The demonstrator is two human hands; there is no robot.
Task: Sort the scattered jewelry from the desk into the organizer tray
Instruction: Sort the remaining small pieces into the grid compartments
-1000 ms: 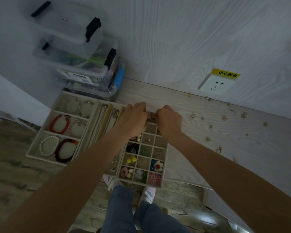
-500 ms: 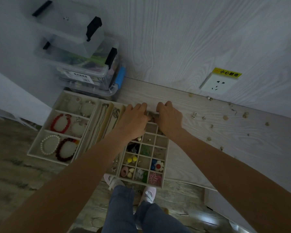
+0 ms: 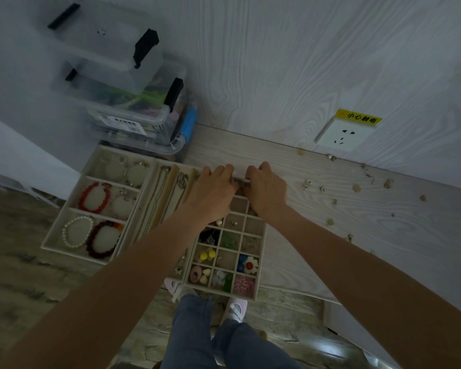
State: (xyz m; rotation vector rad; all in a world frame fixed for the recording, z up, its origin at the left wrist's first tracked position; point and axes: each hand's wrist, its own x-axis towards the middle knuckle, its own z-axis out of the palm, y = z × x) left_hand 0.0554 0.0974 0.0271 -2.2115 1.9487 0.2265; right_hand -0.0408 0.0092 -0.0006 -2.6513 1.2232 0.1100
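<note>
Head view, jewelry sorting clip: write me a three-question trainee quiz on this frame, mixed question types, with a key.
1. True or false: both hands are at the far end of the grid tray.
2. Which lies in the near-left compartment of the bracelet tray? A) white pearl bracelet B) gold watch C) blue ring
3. Fill in: the loose pieces still unsorted lie on the desk to the ____ of the trays.

Key:
1. True: the left hand and right hand meet over its far compartments; what they grip is hidden.
2. A, the white pearl bracelet.
3. Right: the scattered jewelry sits below the wall socket.
</note>
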